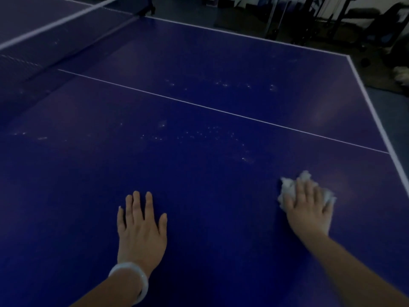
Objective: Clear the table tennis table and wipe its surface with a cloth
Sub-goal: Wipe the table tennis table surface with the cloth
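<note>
Right hand (309, 209) presses cloth (287, 189) near table (199, 173) end edge.

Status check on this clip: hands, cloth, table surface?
Left hand flat on table, no grip. Right hand pressing white cloth near right edge. Pale specks ahead, unwiped. Nothing in the way.

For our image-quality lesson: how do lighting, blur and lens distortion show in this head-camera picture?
Head view: dim and blue-tinted; the background gym gear is nearly black; the table's white edge line bows from the wide-angle lens; the net is soft; faint pale sheen right of the cloth.
</note>
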A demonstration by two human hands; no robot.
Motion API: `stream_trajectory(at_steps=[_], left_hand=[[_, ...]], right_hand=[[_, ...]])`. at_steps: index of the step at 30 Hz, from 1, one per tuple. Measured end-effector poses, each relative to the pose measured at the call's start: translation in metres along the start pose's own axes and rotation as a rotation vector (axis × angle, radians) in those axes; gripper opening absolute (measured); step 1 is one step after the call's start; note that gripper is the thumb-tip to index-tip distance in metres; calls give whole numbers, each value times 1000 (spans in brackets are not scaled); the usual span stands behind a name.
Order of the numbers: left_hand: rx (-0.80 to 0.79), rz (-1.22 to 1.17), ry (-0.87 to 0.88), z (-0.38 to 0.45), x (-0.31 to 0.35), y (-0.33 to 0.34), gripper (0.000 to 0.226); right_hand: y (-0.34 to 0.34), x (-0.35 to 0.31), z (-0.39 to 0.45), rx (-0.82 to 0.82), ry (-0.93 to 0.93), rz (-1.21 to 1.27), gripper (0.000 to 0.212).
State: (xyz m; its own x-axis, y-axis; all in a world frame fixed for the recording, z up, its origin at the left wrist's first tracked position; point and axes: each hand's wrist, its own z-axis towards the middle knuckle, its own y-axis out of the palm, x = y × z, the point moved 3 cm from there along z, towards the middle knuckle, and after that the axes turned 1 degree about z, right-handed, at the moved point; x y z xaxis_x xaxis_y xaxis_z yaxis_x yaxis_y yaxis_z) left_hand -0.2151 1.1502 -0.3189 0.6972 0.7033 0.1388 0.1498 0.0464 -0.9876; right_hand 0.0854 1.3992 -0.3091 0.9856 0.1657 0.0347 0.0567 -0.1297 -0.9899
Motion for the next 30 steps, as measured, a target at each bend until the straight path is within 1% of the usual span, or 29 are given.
stream_trajectory(at_steps=[1, 2, 3, 4, 5, 7, 8, 9, 10, 11, 12, 14, 15, 16, 18, 20, 21, 23, 26, 28, 29, 30], left_hand=[[-3, 2, 0, 0, -1, 1, 73], [-6, 1, 0, -1, -2, 1, 73], [-5, -1, 1, -1, -2, 2, 73], [-3, 0, 3, -2, -3, 2, 72], [-2, 2, 4, -2, -3, 2, 72], [3, 8, 4, -1, -3, 3, 70], [7, 12, 4, -1, -2, 3, 69], [8, 11, 7, -1, -2, 2, 69], [5, 7, 10, -1, -2, 2, 71], [3, 2, 11, -2, -2, 1, 73], [1, -2, 10, -2, -2, 1, 73], [-4, -16, 7, -1, -3, 1, 73], [-9, -21, 8, -1, -3, 2, 73], [-15, -21, 8, 0, -3, 3, 74], [-24, -18, 4, 0, -3, 5, 74], [-27, -16, 0, 1, -4, 5, 74], [-36, -9, -3, 2, -4, 5, 74], [-55, 11, -5, 3, -5, 4, 74], [-71, 21, -13, 3, -7, 4, 73], [-72, 12, -27, 4, -7, 3, 75], [-68, 11, -28, 5, -6, 3, 75], [-63, 11, -24, 5, -5, 3, 76]], right_hand=[[-2, -6, 15, -16, 98, 84, 66], [-4, -19, 29, -17, 157, 128, 68], [-7, -38, 42, -6, 173, 138, 68], [-11, -62, 52, 13, 123, 121, 67], [-14, -89, 57, 44, 18, 99, 66], [-11, -143, 52, 77, -312, 37, 65], [-6, -162, 43, 57, -474, 22, 65], [-2, -169, 37, 27, -589, 3, 66], [0, -166, 39, 14, -649, -17, 66], [-1, -156, 48, 35, -644, -33, 66], [-3, -142, 60, 73, -572, -45, 67], [-10, -109, 92, 85, -292, 0, 66], [-13, -99, 107, 38, -149, 54, 66], [-15, -97, 119, -11, -51, 95, 66], [-20, -116, 137, -47, 31, 141, 69], [-24, -154, 147, -59, 18, 162, 71], [-26, -177, 149, -55, -20, 160, 72], [-32, -229, 139, -6, -173, 134, 70], [-23, -301, 82, 23, -567, 48, 70], [-7, -318, 35, -11, -795, -17, 71], [-3, -313, 24, -27, -857, -34, 71], [-3, -300, 21, -14, -872, -41, 70]])
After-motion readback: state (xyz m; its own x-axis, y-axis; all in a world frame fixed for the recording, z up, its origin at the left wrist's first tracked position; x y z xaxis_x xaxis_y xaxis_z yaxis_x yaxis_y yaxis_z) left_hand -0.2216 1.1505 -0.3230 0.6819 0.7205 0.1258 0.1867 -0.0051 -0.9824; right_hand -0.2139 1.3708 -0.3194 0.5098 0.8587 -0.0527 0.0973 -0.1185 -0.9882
